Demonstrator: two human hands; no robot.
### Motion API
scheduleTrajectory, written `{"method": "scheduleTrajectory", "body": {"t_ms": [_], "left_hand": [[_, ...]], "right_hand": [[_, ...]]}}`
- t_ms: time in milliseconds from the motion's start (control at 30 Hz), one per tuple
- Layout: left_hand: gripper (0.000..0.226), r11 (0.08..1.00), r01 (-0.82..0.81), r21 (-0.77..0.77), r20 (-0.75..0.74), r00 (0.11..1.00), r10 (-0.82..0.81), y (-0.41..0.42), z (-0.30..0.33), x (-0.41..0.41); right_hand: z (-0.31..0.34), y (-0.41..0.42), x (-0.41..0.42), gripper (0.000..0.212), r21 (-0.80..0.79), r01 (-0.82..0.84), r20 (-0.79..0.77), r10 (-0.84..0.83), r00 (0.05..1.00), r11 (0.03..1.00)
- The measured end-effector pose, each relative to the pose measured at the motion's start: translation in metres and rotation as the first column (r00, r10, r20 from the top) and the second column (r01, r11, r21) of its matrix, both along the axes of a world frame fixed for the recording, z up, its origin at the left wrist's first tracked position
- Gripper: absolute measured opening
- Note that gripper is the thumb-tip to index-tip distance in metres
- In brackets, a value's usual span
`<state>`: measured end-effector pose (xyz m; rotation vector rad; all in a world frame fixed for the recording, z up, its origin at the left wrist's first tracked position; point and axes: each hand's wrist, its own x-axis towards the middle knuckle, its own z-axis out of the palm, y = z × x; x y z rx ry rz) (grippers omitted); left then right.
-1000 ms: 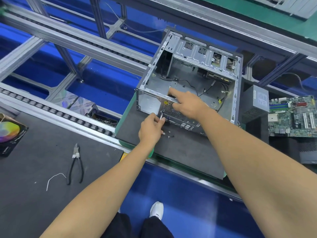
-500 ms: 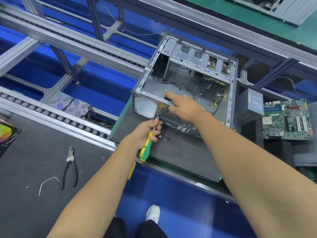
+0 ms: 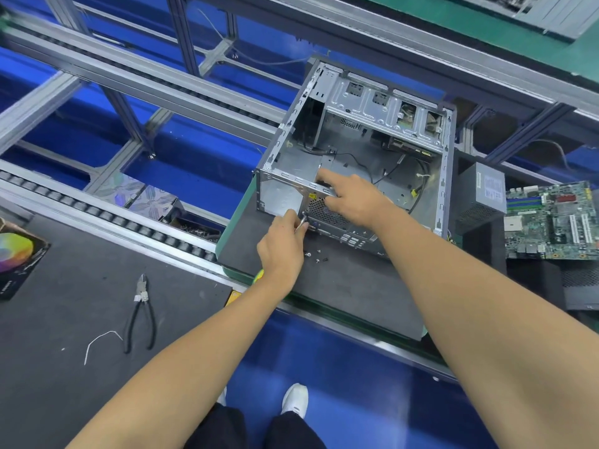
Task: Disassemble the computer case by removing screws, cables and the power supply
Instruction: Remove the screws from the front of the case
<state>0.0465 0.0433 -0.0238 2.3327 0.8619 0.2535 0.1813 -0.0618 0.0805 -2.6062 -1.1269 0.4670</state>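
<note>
A: Quick, left to right. What's your left hand doing?

B: It grips a screwdriver. Only the metal shaft shows past your fingers, plus a sliver of green-yellow handle under the wrist. The tip sits at the rear panel of the computer case, just left of the mesh grille.

A: Shaft axis?

B: It runs from your palm up and right, toward the panel. So the screw lies straight ahead of the left hand, touching distance. I can't make out the screw head itself.

A: Right hand?

B: Fingers are stretched over the case's near top rail, forefinger pointing left along it, palm above the grille. It looks like you're bracing the case, not pinching anything.

A: Which hand is nearer the screw?

B: Left, clearly. The right is just above and beside it.

A: Loose bits?

B: Removed screws lie on the black mat just below your left knuckles. The power supply already stands outside the case to its right, with a motherboard further right.

A: Judgement?

B: Keep the shaft in line with the screw and the case pinned.
</note>
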Motion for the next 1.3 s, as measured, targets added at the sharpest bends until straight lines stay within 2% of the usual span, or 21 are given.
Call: {"method": "scheduleTrajectory", "body": {"t_ms": [33,67,100,133,167,200,233,267,300,333,400,567,667,733,833,967,1033,1200,1233,1300], "left_hand": [[0.028,0.997,-0.005,-0.083,0.027,1.0,0.007,0.0,-0.002,0.002],[0.03,0.966,-0.001,-0.259,0.082,0.996,0.023,-0.001,-0.004,0.004],[0.033,0.868,0.013,-0.496,0.143,0.987,0.067,-0.001,-0.005,0.006],[0.034,0.684,0.027,-0.729,0.169,0.976,0.141,-0.001,-0.006,0.008],[0.033,0.457,0.035,-0.889,0.142,0.969,0.201,0.001,-0.005,0.009],[0.032,0.251,0.039,-0.967,0.097,0.97,0.225,0.005,-0.003,0.01],[0.03,0.098,0.039,-0.994,0.06,0.974,0.22,0.009,-0.003,0.01],[0.027,0.001,0.04,-0.999,0.04,0.978,0.204,0.012,-0.003,0.01],[0.025,-0.04,0.045,-0.998,0.037,0.982,0.187,0.016,-0.004,0.01],[0.024,-0.037,0.05,-0.998,0.043,0.983,0.176,0.018,-0.005,0.009],[0.025,0.061,0.053,-0.997,0.062,0.986,0.155,0.018,-0.004,0.008],[0.031,0.474,0.081,-0.877,0.16,0.979,0.13,0.011,-0.001,0.006],[0.032,0.676,0.048,-0.736,0.163,0.981,0.108,0.002,-0.004,0.006],[0.031,0.779,0.037,-0.626,0.149,0.986,0.072,-0.002,-0.006,0.007],[0.023,0.804,0.073,-0.59,0.157,0.987,0.026,-0.001,-0.008,0.01],[0.032,0.827,0.125,-0.548,0.162,0.986,-0.042,0.0,-0.01,0.006],[0.026,0.853,0.152,-0.5,0.165,0.983,-0.078,0.002,-0.013,0.001],[0.016,0.874,0.112,-0.473,0.243,0.97,0.007,0.006,-0.013,-0.01],[0.013,0.897,0.103,-0.431,0.227,0.974,-0.002,0.005,-0.01,-0.013],[0.013,0.971,0.082,-0.225,0.116,0.992,-0.057,0.004,-0.007,-0.017]], "right_hand": [[0.0,0.0,0.0,0.03,-0.003,-0.001,0.005,0.001,1.0,1.0],[0.0,0.0,0.0,0.03,-0.005,-0.004,0.011,0.004,1.0,1.0],[-0.001,0.001,0.0,0.03,-0.005,-0.004,0.014,0.004,1.0,1.0],[-0.001,0.001,0.0,0.03,-0.005,-0.005,0.016,0.005,1.0,1.0],[-0.002,0.001,0.001,0.03,-0.005,-0.005,0.016,0.005,1.0,1.0],[-0.002,0.0,0.001,0.03,-0.007,-0.004,0.017,0.004,1.0,1.0],[-0.002,0.0,0.001,0.03,-0.006,-0.002,0.017,0.002,1.0,1.0],[-0.002,0.0,0.001,0.03,-0.003,-0.002,0.015,0.002,1.0,1.0],[-0.002,0.0,0.001,0.03,0.0,-0.004,0.013,0.004,1.0,1.0],[-0.002,0.001,0.001,0.03,0.0,-0.007,0.012,0.007,1.0,1.0],[-0.002,0.001,0.001,0.03,-0.007,-0.009,0.01,0.009,1.0,1.0],[-0.001,0.0,0.001,0.029,-0.01,-0.004,0.014,0.004,1.0,1.0],[-0.001,0.0,0.0,0.028,-0.012,-0.008,0.008,0.008,1.0,1.0],[0.0,0.0,-0.001,0.028,-0.011,-0.006,0.007,0.006,1.0,1.0],[0.0,0.001,-0.001,0.028,-0.008,-0.005,0.008,0.006,1.0,1.0],[0.001,0.0,-0.002,0.027,-0.006,-0.006,0.003,0.006,1.0,1.0],[0.002,0.0,-0.002,0.027,-0.009,-0.008,0.006,0.008,1.0,1.0],[0.004,0.0,-0.003,0.026,-0.007,-0.013,0.005,0.013,1.0,1.0],[0.004,0.0,-0.003,0.026,-0.006,-0.012,0.005,0.012,1.0,1.0],[0.004,0.0,-0.003,0.027,-0.003,-0.005,0.004,0.005,1.0,1.0]]}}
